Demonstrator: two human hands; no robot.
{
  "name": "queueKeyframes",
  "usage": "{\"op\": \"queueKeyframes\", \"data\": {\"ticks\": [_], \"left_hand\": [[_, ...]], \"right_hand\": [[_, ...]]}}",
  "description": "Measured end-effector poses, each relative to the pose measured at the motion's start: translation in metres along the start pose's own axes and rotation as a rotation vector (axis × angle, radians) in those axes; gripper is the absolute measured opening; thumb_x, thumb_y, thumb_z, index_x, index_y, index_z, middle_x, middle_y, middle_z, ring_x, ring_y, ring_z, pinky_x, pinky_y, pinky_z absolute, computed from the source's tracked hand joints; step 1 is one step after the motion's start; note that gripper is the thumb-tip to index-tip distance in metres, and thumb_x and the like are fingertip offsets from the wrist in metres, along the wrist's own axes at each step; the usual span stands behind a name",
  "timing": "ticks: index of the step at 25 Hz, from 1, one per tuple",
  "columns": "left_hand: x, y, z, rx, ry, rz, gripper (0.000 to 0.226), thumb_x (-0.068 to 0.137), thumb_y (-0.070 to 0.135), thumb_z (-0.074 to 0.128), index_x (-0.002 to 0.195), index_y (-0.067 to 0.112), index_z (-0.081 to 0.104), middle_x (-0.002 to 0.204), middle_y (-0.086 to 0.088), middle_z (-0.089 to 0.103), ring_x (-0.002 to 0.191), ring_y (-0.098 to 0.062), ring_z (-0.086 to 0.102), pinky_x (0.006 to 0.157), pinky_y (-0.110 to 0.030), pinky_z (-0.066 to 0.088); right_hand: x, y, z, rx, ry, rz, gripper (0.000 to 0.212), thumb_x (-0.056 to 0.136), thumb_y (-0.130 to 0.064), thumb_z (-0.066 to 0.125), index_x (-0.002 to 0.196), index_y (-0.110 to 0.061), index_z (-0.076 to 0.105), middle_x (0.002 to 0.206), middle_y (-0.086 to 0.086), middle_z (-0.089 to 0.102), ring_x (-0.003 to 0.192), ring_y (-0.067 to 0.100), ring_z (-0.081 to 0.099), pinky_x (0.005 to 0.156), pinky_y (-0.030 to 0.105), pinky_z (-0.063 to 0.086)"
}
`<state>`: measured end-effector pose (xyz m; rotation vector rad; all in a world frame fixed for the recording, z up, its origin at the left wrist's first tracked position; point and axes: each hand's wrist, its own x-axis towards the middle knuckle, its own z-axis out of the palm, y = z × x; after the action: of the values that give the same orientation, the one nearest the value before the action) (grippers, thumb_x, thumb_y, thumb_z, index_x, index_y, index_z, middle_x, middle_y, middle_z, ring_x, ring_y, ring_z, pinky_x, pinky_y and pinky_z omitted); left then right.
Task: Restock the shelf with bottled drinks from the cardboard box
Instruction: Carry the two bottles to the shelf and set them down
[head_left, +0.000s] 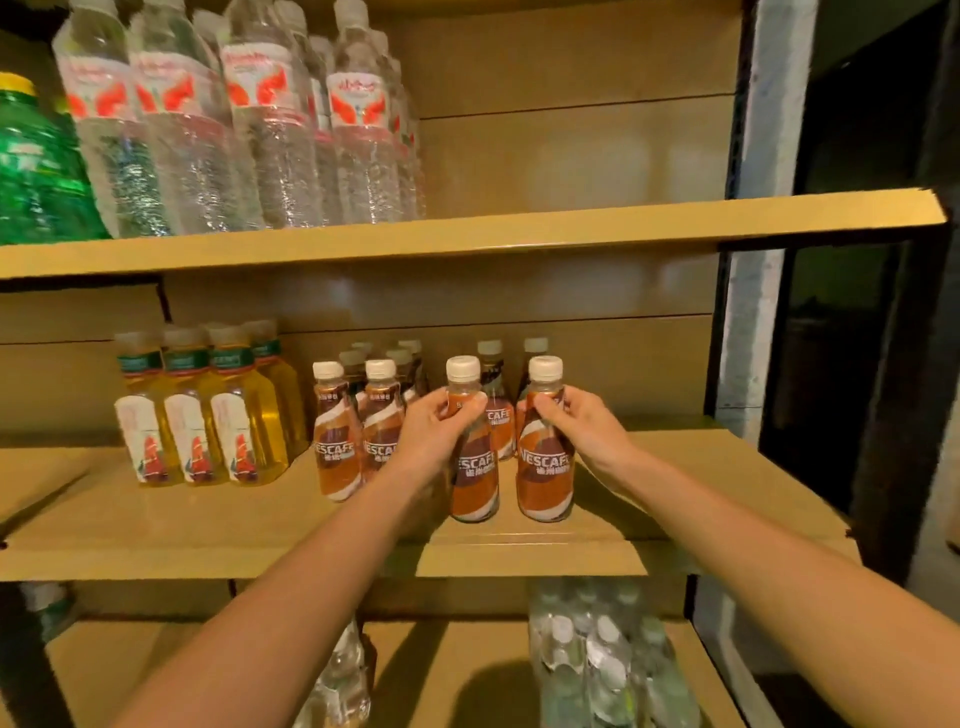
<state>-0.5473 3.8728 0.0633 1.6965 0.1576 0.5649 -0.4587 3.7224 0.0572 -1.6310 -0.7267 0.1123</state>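
Observation:
On the middle shelf (208, 540), my left hand (434, 431) grips the neck of a brown Nescafe coffee bottle (474, 483) with a white cap. My right hand (582, 423) grips the neck of a second coffee bottle (545, 478) just to its right. Both bottles stand upright on the shelf board near its front edge. Two more coffee bottles (358, 441) stand to the left, with several others in rows behind them. The cardboard box is not in view.
Several yellow tea bottles (208, 415) stand at the left of the middle shelf. Clear water bottles (249, 130) and a green jug (36, 166) fill the upper shelf's left part. More water bottles (608, 660) sit on the bottom shelf. A dark frame (883, 364) borders the right.

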Motion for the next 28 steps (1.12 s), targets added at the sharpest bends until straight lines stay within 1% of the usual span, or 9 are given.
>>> {"op": "queueKeyframes", "data": {"ticks": [4, 8, 10, 13, 16, 19, 22, 24, 28], "left_hand": [[0.025, -0.016, -0.002, -0.021, -0.072, 0.0, 0.018, 0.089, 0.031, 0.06, 0.104, 0.024, 0.055, 0.099, 0.006, 0.065, 0.097, -0.013, 0.062, 0.073, -0.024, 0.049], [0.034, -0.027, 0.007, -0.071, -0.105, 0.056, 0.012, 0.089, 0.032, 0.059, 0.101, 0.03, 0.058, 0.105, 0.001, 0.068, 0.104, -0.02, 0.064, 0.089, -0.039, 0.052], [0.034, -0.032, 0.007, -0.064, -0.088, 0.091, 0.031, 0.087, 0.035, 0.061, 0.117, 0.03, 0.056, 0.117, 0.004, 0.064, 0.111, -0.017, 0.06, 0.096, -0.041, 0.047], [0.027, -0.042, -0.002, -0.045, -0.168, 0.002, 0.073, 0.083, 0.038, 0.064, 0.145, 0.021, 0.029, 0.137, 0.005, 0.047, 0.124, -0.015, 0.046, 0.103, -0.036, 0.039], [0.012, -0.06, -0.007, 0.256, -0.317, -0.038, 0.057, 0.083, 0.028, 0.069, 0.13, 0.02, 0.039, 0.12, 0.004, 0.052, 0.108, -0.01, 0.049, 0.094, -0.027, 0.037], [0.017, -0.08, -0.005, 0.554, -0.248, 0.024, 0.058, 0.081, 0.045, 0.065, 0.128, 0.019, 0.045, 0.119, 0.005, 0.056, 0.108, -0.015, 0.054, 0.094, -0.03, 0.043], [0.034, -0.094, 0.0, 0.735, -0.205, 0.029, 0.084, 0.062, 0.081, 0.044, 0.121, 0.022, 0.053, 0.118, 0.0, 0.061, 0.106, -0.021, 0.058, 0.093, -0.043, 0.048], [0.049, -0.103, 0.004, 0.758, -0.193, 0.015, 0.091, 0.055, 0.087, 0.037, 0.119, 0.024, 0.054, 0.116, 0.0, 0.062, 0.105, -0.021, 0.058, 0.092, -0.044, 0.049], [0.067, -0.109, 0.009, 0.714, -0.219, 0.033, 0.09, 0.055, 0.084, 0.04, 0.122, 0.024, 0.052, 0.121, -0.001, 0.06, 0.109, -0.022, 0.057, 0.094, -0.045, 0.047]], "right_hand": [[0.013, 0.007, 0.007, -0.023, 0.018, -0.003, 0.02, 0.096, -0.026, 0.047, 0.111, -0.016, 0.054, 0.101, -0.001, 0.067, 0.096, 0.014, 0.064, 0.088, 0.032, 0.051], [0.016, 0.011, 0.011, -0.061, 0.036, -0.039, 0.024, 0.097, -0.025, 0.043, 0.117, -0.014, 0.049, 0.102, -0.002, 0.064, 0.097, 0.013, 0.063, 0.09, 0.032, 0.05], [0.012, 0.015, 0.015, -0.052, 0.075, -0.031, 0.034, 0.097, -0.03, 0.041, 0.127, -0.014, 0.044, 0.111, 0.0, 0.061, 0.103, 0.014, 0.06, 0.089, 0.027, 0.05], [-0.006, 0.035, 0.016, -0.095, 0.192, 0.06, 0.059, 0.093, -0.046, 0.044, 0.143, -0.017, 0.03, 0.127, -0.001, 0.052, 0.109, 0.009, 0.051, 0.091, 0.025, 0.045], [-0.023, 0.067, 0.013, -0.599, 0.166, 0.111, 0.079, 0.073, -0.076, 0.048, 0.131, -0.023, 0.045, 0.124, -0.003, 0.059, 0.112, 0.016, 0.055, 0.098, 0.039, 0.044], [-0.018, 0.079, 0.016, -1.013, 0.108, 0.139, 0.071, 0.077, -0.079, 0.035, 0.115, -0.024, 0.058, 0.118, 0.002, 0.062, 0.114, 0.024, 0.053, 0.101, 0.042, 0.035], [-0.007, 0.082, 0.019, -1.107, 0.105, 0.182, 0.07, 0.085, -0.071, 0.029, 0.123, -0.018, 0.053, 0.126, 0.008, 0.055, 0.121, 0.027, 0.046, 0.104, 0.045, 0.028], [0.003, 0.088, 0.019, -1.106, 0.085, 0.222, 0.074, 0.085, -0.071, 0.027, 0.13, -0.016, 0.048, 0.132, 0.009, 0.051, 0.126, 0.029, 0.042, 0.107, 0.048, 0.026], [0.024, 0.098, 0.016, -1.072, 0.067, 0.269, 0.079, 0.085, -0.071, 0.026, 0.14, -0.015, 0.036, 0.147, 0.012, 0.037, 0.138, 0.029, 0.03, 0.113, 0.053, 0.016]]}}
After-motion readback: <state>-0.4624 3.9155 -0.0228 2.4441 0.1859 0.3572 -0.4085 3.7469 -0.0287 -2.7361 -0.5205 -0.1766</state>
